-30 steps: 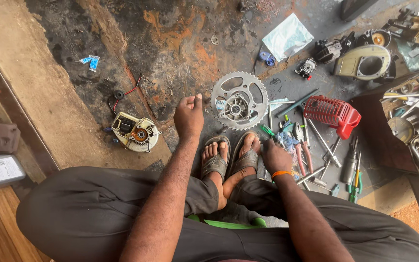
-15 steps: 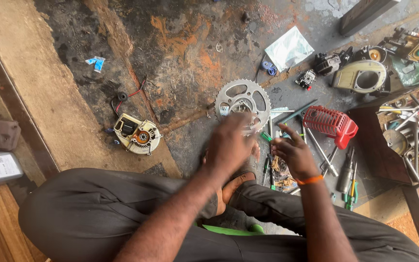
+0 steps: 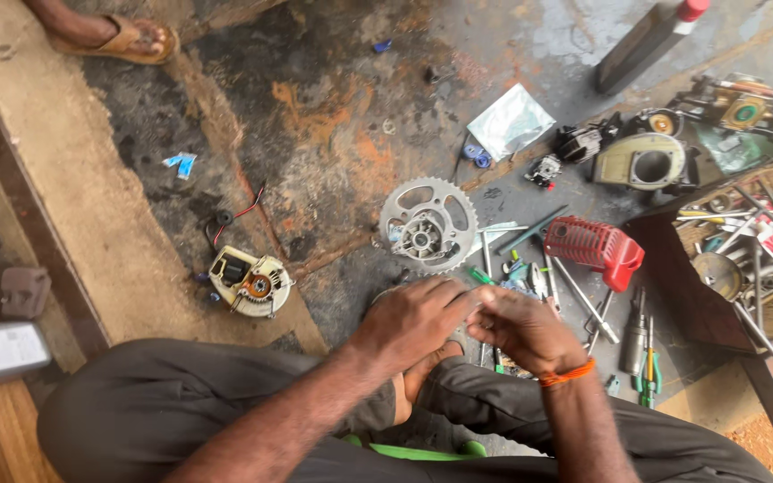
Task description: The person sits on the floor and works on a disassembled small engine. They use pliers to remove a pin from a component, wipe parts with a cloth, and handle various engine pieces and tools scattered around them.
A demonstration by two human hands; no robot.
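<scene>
Left hand (image 3: 413, 322) and right hand (image 3: 521, 329) meet fingertip to fingertip, curled; can't tell what they pinch. Sprocket (image 3: 428, 224) just ahead, tools (image 3: 574, 300) crowd right, bare floor (image 3: 333, 134) beyond.

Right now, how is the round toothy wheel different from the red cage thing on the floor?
The toothed wheel is grey metal, flat and round, with teeth around its edge and big cut-out holes; the red cover is boxy, with thin slats. The wheel lies flat just beyond the left hand, while the cover sits farther over, beyond the right hand, among loose tools. Both rest on the stained floor, and neither hand touches them.
</scene>
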